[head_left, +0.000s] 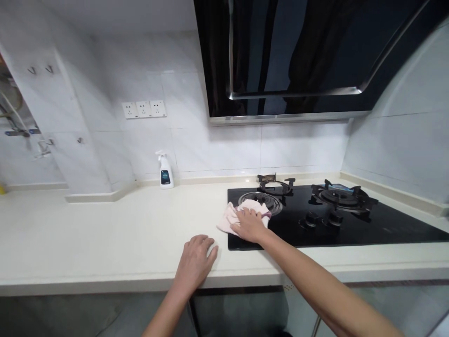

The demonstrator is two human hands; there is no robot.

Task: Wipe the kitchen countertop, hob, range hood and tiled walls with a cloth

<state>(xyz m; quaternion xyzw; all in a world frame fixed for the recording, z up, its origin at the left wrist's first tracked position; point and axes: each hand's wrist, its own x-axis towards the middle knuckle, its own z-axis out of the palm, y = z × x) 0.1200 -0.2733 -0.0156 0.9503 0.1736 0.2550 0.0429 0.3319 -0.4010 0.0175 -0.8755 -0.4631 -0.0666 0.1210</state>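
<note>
My right hand (249, 225) presses on a pale pink cleaning cloth (228, 218), its fingers bent over the fabric. The cloth lies bunched on the left side of a black glass gas stove (287, 238), partly over the left burner (268, 201) and spilling past the stove's edge. That burner has no pan support over it; a black pan support (277, 186) sits just behind it. My left hand (197, 255) rests on the white countertop (122, 238) near its front edge, left of the stove. Its fingers are loosely curved, the thumb apart, and it holds nothing.
A white spray bottle (165, 172) stands against the back wall. The right burner (342, 196) has its pan support on, with two knobs (323, 220) in front. A black range hood (291, 61) slopes overhead. Sockets (144, 109) are on the wall, and a pillar (87, 168) juts out left.
</note>
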